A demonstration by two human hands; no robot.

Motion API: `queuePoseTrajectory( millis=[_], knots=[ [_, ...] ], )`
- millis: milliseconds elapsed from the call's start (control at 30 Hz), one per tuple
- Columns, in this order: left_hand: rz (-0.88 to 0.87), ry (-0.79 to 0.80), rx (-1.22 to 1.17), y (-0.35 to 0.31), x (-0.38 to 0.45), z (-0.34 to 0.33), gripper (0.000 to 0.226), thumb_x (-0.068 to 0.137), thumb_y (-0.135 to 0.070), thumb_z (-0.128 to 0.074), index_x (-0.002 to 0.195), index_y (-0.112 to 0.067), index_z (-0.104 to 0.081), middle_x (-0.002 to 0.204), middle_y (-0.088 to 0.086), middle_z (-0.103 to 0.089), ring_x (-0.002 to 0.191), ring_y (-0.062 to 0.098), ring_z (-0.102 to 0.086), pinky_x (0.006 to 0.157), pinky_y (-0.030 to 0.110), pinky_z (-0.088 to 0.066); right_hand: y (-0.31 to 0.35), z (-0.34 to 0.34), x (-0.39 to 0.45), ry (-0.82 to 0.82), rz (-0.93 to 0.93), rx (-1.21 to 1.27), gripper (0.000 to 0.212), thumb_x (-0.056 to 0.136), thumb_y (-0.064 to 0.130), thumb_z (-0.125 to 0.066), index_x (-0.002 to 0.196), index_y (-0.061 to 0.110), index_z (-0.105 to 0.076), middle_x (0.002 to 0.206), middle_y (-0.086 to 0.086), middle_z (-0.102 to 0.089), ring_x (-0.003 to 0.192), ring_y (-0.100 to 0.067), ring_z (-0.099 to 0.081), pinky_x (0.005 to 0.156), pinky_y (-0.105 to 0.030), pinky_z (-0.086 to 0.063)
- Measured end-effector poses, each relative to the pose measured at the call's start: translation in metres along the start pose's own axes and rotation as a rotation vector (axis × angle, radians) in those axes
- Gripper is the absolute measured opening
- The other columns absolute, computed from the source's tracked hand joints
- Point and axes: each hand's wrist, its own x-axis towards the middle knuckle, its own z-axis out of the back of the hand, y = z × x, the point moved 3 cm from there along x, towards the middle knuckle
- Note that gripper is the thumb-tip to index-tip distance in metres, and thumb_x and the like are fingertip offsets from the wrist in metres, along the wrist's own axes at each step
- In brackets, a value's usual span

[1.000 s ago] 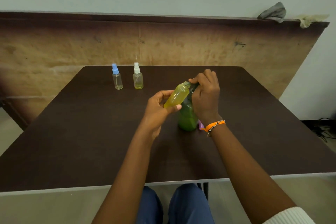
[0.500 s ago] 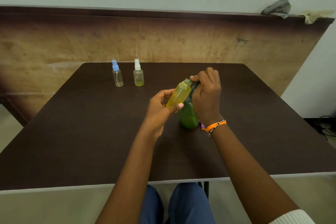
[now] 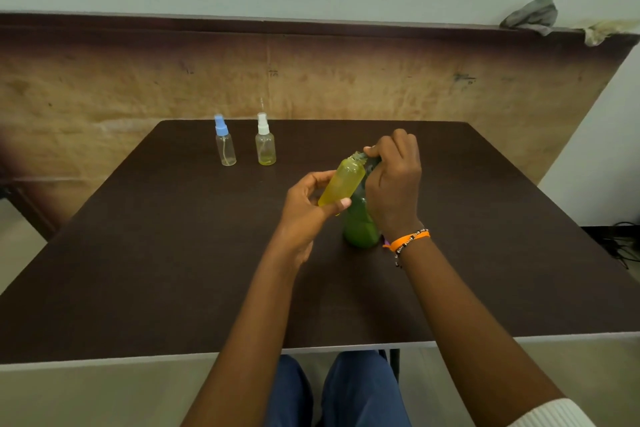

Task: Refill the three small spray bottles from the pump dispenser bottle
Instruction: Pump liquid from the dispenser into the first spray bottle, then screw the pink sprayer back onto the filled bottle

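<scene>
One of three small spray bottles is being filled at the centre of a dark brown surface [image 3: 173, 253], seen from the head camera. A seated person's left hand [image 3: 304, 211] is gripping an uncapped spray bottle [image 3: 343, 182] near its base, fingers [image 3: 341, 203] curled round it, and is tilting its open neck toward the top of the green pump dispenser bottle [image 3: 360, 225], which is standing upright just behind it. The right hand [image 3: 393, 184], wearing an orange bracelet [image 3: 408, 239] at the wrist, is closing over the dispenser's pump head, fingers bent round it; the nozzle itself is hidden by the hand.

The held bottle is looking yellow-green along nearly its whole length, so this refill appears close to done, though its sprayer cap is not visible and would need refitting. Two bottles are waiting near the far edge, well apart from the hands: a blue-capped spray bottle [image 3: 225, 146] looking almost empty, and beside it a white-capped spray bottle [image 3: 266, 146] holding only a shallow yellow layer. Both are standing capped, so most of the job seems to remain.
</scene>
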Motion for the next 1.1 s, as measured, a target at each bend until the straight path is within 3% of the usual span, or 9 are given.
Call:
queuePoseTrajectory(
  millis=[267, 467, 600, 733, 800, 867, 967, 1100],
  knots=[
    [0.014, 0.001, -0.007, 0.006, -0.002, 0.000, 0.036, 0.079, 0.005, -0.066, 0.101, -0.022, -0.058, 0.102, -0.003, -0.063, 0.090, 0.008, -0.061, 0.072, 0.023, -0.050, 0.004, 0.001, -0.004, -0.017, 0.017, -0.020, 0.026, 0.086, 0.001, -0.039, 0.063, 0.000, -0.051, 0.068, -0.017, -0.048, 0.068, -0.022, -0.036, 0.052, -0.045, -0.042],
    [0.010, 0.014, -0.013, 0.008, -0.005, -0.003, 0.034, 0.082, 0.004, -0.063, 0.109, -0.017, -0.057, 0.104, -0.005, -0.064, 0.096, 0.008, -0.060, 0.082, 0.024, -0.051, 0.010, 0.010, -0.007, 0.039, -0.053, 0.011, 0.033, 0.081, 0.004, -0.031, 0.081, -0.005, -0.063, 0.079, -0.018, -0.053, 0.073, -0.034, -0.050, 0.061, -0.047, -0.047],
    [-0.005, 0.025, 0.042, 0.013, -0.009, 0.000, 0.038, 0.082, 0.001, -0.064, 0.116, -0.014, -0.056, 0.110, 0.001, -0.065, 0.100, 0.010, -0.060, 0.082, 0.020, -0.050, 0.011, 0.018, -0.011, 0.053, -0.137, 0.058, 0.043, 0.077, -0.006, -0.032, 0.100, -0.002, -0.067, 0.091, -0.013, -0.060, 0.086, -0.026, -0.054, 0.075, -0.030, -0.046],
    [-0.021, 0.009, 0.048, 0.013, -0.012, 0.003, 0.038, 0.082, 0.004, -0.063, 0.116, -0.013, -0.056, 0.110, 0.004, -0.064, 0.102, 0.014, -0.059, 0.093, 0.031, -0.047, 0.016, 0.030, -0.014, 0.015, -0.200, 0.097, 0.056, 0.067, -0.017, -0.038, 0.113, 0.002, -0.064, 0.109, -0.009, -0.065, 0.106, -0.020, -0.051, 0.093, -0.014, -0.038],
    [-0.029, 0.012, 0.066, 0.015, -0.014, 0.005, 0.038, 0.083, 0.003, -0.063, 0.116, -0.014, -0.056, 0.109, 0.002, -0.065, 0.102, 0.013, -0.059, 0.095, 0.033, -0.045, 0.014, 0.039, -0.020, -0.022, -0.241, 0.071, 0.059, 0.066, -0.014, -0.037, 0.115, 0.005, -0.063, 0.112, -0.005, -0.064, 0.107, -0.017, -0.048, 0.092, -0.013, -0.038],
    [-0.031, 0.012, 0.085, 0.017, -0.018, 0.008, 0.038, 0.083, 0.002, -0.063, 0.117, -0.013, -0.055, 0.107, 0.001, -0.065, 0.100, 0.012, -0.059, 0.094, 0.032, -0.046, 0.007, 0.049, -0.031, -0.078, -0.331, 0.022, 0.054, 0.067, -0.011, -0.038, 0.110, 0.008, -0.065, 0.104, -0.001, -0.064, 0.096, -0.015, -0.047, 0.081, -0.009, -0.036],
    [-0.028, -0.005, 0.117, 0.025, -0.026, 0.012, 0.038, 0.082, 0.001, -0.064, 0.114, -0.018, -0.056, 0.103, -0.002, -0.066, 0.099, 0.012, -0.060, 0.093, 0.031, -0.048, -0.011, 0.059, -0.053, -0.070, -0.516, -0.022, 0.042, 0.071, -0.007, -0.039, 0.098, 0.008, -0.068, 0.091, 0.002, -0.058, 0.082, -0.020, -0.050, 0.070, -0.016, -0.036],
    [-0.029, -0.051, 0.145, 0.037, -0.036, 0.017, 0.038, 0.082, 0.003, -0.064, 0.112, -0.019, -0.055, 0.102, -0.008, -0.065, 0.093, 0.001, -0.061, 0.088, 0.022, -0.049, -0.033, 0.056, -0.081, 0.190, -0.723, -0.058, 0.029, 0.081, -0.010, -0.050, 0.099, 0.004, -0.067, 0.101, -0.010, -0.064, 0.093, -0.030, -0.059, 0.077, -0.030, -0.043]
  ],
)
